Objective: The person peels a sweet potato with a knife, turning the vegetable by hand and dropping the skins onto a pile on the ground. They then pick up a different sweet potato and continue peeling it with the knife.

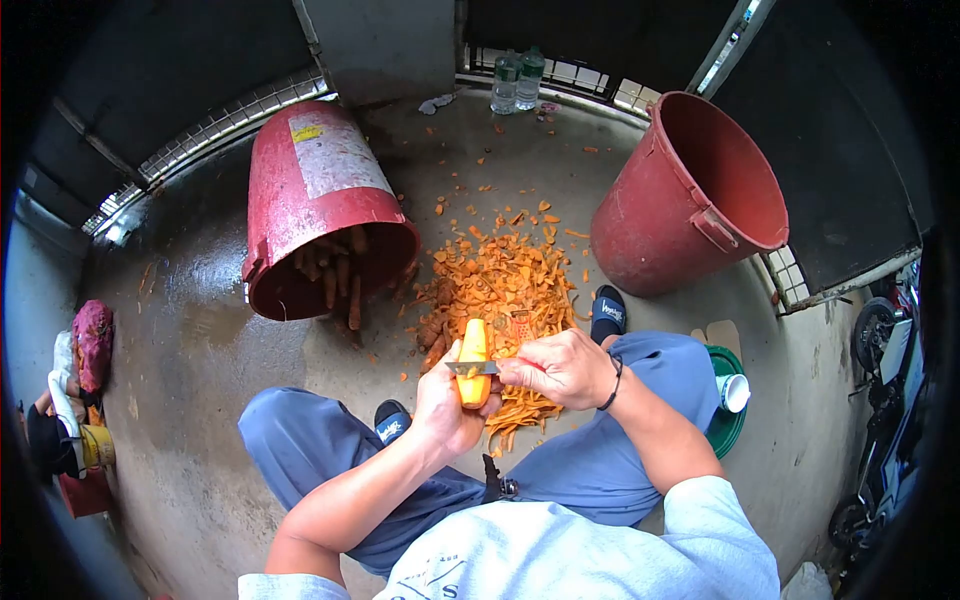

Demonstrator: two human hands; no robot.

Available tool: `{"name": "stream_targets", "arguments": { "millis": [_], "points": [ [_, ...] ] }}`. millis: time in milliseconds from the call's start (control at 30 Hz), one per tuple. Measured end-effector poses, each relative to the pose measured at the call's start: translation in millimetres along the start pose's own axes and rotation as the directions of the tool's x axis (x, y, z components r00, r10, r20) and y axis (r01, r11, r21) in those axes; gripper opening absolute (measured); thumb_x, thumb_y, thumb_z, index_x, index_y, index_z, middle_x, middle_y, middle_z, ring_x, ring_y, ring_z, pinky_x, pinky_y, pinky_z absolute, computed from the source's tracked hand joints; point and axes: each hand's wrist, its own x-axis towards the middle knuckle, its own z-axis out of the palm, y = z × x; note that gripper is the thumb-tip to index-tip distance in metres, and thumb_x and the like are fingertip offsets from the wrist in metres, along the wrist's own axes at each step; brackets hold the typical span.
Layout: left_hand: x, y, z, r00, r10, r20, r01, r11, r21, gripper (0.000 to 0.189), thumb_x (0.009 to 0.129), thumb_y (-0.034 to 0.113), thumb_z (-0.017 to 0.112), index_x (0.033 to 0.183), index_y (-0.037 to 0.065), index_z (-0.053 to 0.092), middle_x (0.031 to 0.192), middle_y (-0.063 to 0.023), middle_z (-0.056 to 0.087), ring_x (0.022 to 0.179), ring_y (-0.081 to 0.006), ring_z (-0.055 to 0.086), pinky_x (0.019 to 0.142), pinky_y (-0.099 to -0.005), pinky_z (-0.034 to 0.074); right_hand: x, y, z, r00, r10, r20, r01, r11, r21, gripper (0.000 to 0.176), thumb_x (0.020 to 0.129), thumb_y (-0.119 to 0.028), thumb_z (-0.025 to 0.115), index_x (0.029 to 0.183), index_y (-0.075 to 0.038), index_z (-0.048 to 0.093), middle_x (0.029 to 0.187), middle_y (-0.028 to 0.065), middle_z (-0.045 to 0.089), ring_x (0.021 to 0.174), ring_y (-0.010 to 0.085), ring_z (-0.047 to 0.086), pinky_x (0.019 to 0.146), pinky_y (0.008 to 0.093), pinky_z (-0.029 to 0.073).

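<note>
My left hand [447,408] is closed around a peeled orange carrot [473,340], held upright above the floor between my knees. In my right hand [568,368] is a knife [462,368] with a red handle, its flat blade lying across the carrot's lower half. Bits of orange cling to the blade. Below and beyond my hands spreads a heap of carrot peelings [520,270] on the concrete. Several unpeeled carrots [436,335] lie at the heap's left edge, partly hidden by my left hand.
A red bin [270,190] lies tipped at the left, with carrots [330,272] spilling from its mouth. Another red bin [650,210] stands at the right. Two water bottles [506,82] are by the back wall. A green lid [722,440] with a white cup [735,392] sits beside my right knee.
</note>
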Motion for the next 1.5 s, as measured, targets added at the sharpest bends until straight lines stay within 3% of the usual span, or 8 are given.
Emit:
{"name": "stream_targets", "arguments": {
  "millis": [233,300,333,367,433,467,1133,1500],
  "points": [
    [-0.9,-1.6,-2.1,0.998,-0.058,0.006,0.058,0.998,-0.033,0.041,0.109,0.045,0.042,0.109,0.008,0.059,0.095,-0.0101,0.063,0.071,-0.0173,0.051,0.055,-0.0271,0.035,1.0,1.9,-0.3,0.999,0.004,-0.036,-0.006,0.999,-0.043,0.042,0.101,-0.042,0.064,0.08,-0.007,0.069,0.071,0.0167,0.066,0.066,0.036,0.066,0.057,0.0435,0.051],
    [-2.6,2.1,2.0,0.999,-0.032,-0.011,0.032,0.999,-0.012,0.038,0.108,0.045,0.045,0.11,0.009,0.058,0.092,-0.009,0.06,0.071,-0.0176,0.052,0.052,-0.0271,0.035,1.9,6.1,-1.1,0.995,0.032,-0.091,-0.018,0.988,0.156,0.038,0.102,-0.039,0.064,0.086,-0.006,0.071,0.067,0.0135,0.064,0.062,0.0295,0.068,0.057,0.042,0.051],
    [-2.3,4.1,2.7,0.999,-0.03,-0.016,0.029,0.999,-0.019,0.038,0.108,0.045,0.045,0.11,0.009,0.058,0.092,-0.009,0.06,0.071,-0.0176,0.052,0.052,-0.0271,0.035,-1.4,16.1,-0.3,0.979,0.199,0.043,-0.203,0.928,0.312,0.04,0.107,-0.042,0.057,0.102,-0.004,0.071,0.068,0.0051,0.065,0.058,0.0172,0.068,0.053,0.0333,0.051],
    [-2.1,6.0,2.8,0.999,-0.031,-0.041,0.032,0.999,0.01,0.037,0.108,0.045,0.046,0.11,0.009,0.057,0.09,-0.0085,0.059,0.07,-0.0179,0.053,0.05,-0.0271,0.035,-1.0,15.9,0.4,0.979,0.198,0.054,-0.205,0.927,0.315,0.04,0.107,-0.042,0.057,0.102,-0.004,0.071,0.068,0.0051,0.065,0.058,0.0172,0.068,0.053,0.0333,0.051],
    [-1.3,9.8,1.3,0.997,-0.031,-0.071,0.034,0.999,0.036,0.037,0.108,0.045,0.047,0.11,0.009,0.057,0.089,-0.008,0.058,0.069,-0.0181,0.053,0.049,-0.027,0.034,0.9,14.8,1.0,0.879,0.415,0.235,-0.446,0.54,0.714,0.041,0.109,-0.041,0.053,0.113,-0.003,0.066,0.071,0.0021,0.063,0.054,0.0101,0.064,0.048,0.0264,0.051],
    [-0.4,12.1,0.0,0.997,-0.053,-0.052,0.058,0.994,0.09,0.036,0.108,0.045,0.047,0.109,0.01,0.057,0.087,-0.0078,0.058,0.068,-0.0184,0.054,0.048,-0.0268,0.034,1.1,18.4,2.1,0.868,0.42,0.265,-0.465,0.5,0.73,0.042,0.109,-0.041,0.052,0.12,-0.002,0.062,0.073,0.0032,0.062,0.049,0.0091,0.06,0.045,0.0231,0.05],
    [3.2,19.7,-9.2,0.995,-0.04,0.096,0.021,0.981,0.192,0.026,0.105,0.031,0.046,0.105,0.01,0.061,0.077,-0.0065,0.057,0.059,-0.0171,0.053,0.044,-0.0254,0.031,-0.2,5.7,7.4,0.834,0.433,0.343,-0.548,0.574,0.608,0.04,0.111,-0.039,0.048,0.106,-0.003,0.064,0.068,0.0012,0.059,0.044,0.0092,0.059,0.04,0.0239,0.047],
    [9.1,18.7,-9.3,0.998,-0.068,0.011,0.062,0.954,0.294,0.026,0.105,0.03,0.046,0.109,0.01,0.062,0.083,-0.005,0.059,0.057,-0.0172,0.053,0.043,-0.0255,0.031,-0.5,16.4,2.9,0.803,0.399,0.443,-0.596,0.526,0.607,0.039,0.111,-0.041,0.048,0.099,-0.005,0.06,0.066,0.0031,0.059,0.042,0.0115,0.058,0.039,0.0257,0.047]
  ]
}}
